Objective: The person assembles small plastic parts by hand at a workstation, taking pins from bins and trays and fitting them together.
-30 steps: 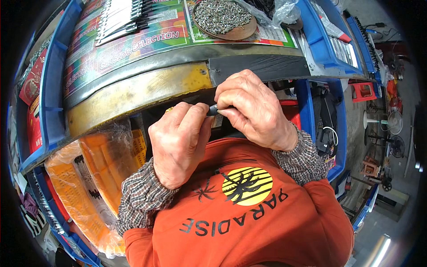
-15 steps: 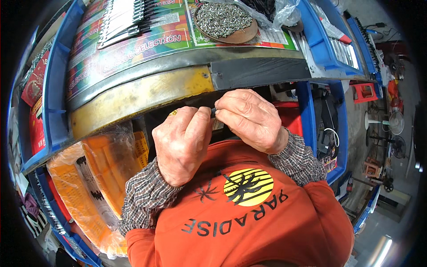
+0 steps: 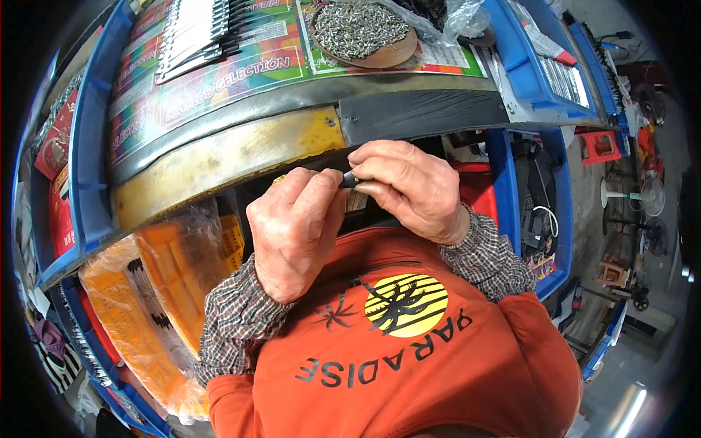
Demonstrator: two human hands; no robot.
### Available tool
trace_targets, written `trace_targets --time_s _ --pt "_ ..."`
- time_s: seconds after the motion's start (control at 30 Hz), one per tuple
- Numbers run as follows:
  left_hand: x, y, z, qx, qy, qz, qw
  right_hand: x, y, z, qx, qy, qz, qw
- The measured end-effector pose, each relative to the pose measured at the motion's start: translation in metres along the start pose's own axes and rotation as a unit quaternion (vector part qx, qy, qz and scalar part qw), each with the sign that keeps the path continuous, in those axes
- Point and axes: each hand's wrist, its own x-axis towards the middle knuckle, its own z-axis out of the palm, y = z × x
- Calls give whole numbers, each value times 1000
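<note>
- The bottom centre of the frame is filled by an orange-red sweatshirt [image 3: 438,372] printed with a yellow striped disc and black palm trees; both forearms are covered by grey-and-white checked fabric sleeves [image 3: 237,314].
- At the centre, a small dark cylindrical piece [image 3: 350,179] is held between the two hands, just below the bench edge.
- Its left end is pinched by the thumb and forefinger of the left hand [image 3: 296,226], the other fingers being curled.
- Its right end is pinched by the fingertips of the right hand [image 3: 416,186], whose fingers are bent close together.
- At the lower left, orange perforated plastic crates [image 3: 171,270] are partly covered by clear film.
- Right of centre, dark objects and a white cable are held in a deep blue plastic bin [image 3: 506,182].
- Across the upper half, the bench is edged by a worn yellow strip [image 3: 234,164] and a black strip [image 3: 423,115].
- At the top centre, small silvery metal pieces [image 3: 361,31] are heaped in a round brown dish [image 3: 398,55].
- At the far right, a red plastic stool [image 3: 600,147] is seen on the floor.
</note>
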Motion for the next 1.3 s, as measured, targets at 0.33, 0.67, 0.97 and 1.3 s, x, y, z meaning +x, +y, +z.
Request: trace_targets --time_s 0.33,0.67,0.97,1.3 --pt "18 -10 -20 18 -20 -21 999 18 5 -12 33 58 9 998" --pt "72 -73 -65 180 32 4 983 33 28 -12 87 92 49 991" --pt "144 -167 -73 267 56 -19 962 34 33 -11 123 68 67 988" --pt "212 -236 -59 276 73 15 958 33 31 -13 122 55 52 990"
